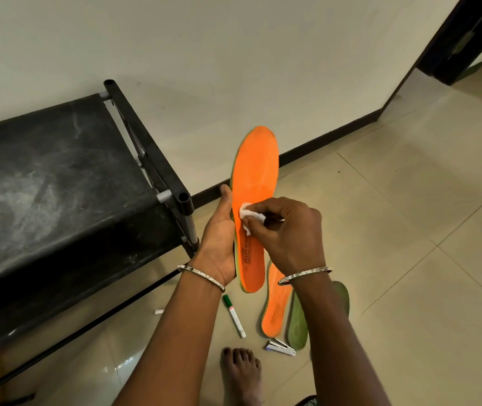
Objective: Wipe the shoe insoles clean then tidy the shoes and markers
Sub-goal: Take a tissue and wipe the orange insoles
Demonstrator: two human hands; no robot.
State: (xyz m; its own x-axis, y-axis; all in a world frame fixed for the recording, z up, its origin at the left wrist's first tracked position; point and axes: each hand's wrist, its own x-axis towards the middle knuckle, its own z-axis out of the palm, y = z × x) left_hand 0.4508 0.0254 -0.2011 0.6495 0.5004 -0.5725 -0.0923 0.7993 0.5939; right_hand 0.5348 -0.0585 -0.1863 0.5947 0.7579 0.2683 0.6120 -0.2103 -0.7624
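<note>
Orange insole [253, 200] is being held up over the tiled floor [409, 230]. The left hand [219, 244] is gripping its lower left edge, thumb lying along the side. The right hand [289, 232] is pinching a small white wad [245, 213] and pressing it on the insole's middle. A second orange insole [276, 306] is lying on the floor below, right next to a green-side-up one [299, 326]. A green-capped marker [233, 315] is sitting near them, and a black rack [58, 186] is standing off to the left.

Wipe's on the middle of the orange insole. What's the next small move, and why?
Probably draw the white wipe up the orange insole toward its toe end. The right hand pinches it against the insole's middle, the left hand grips its edge, and the stretch above lies open.
</note>
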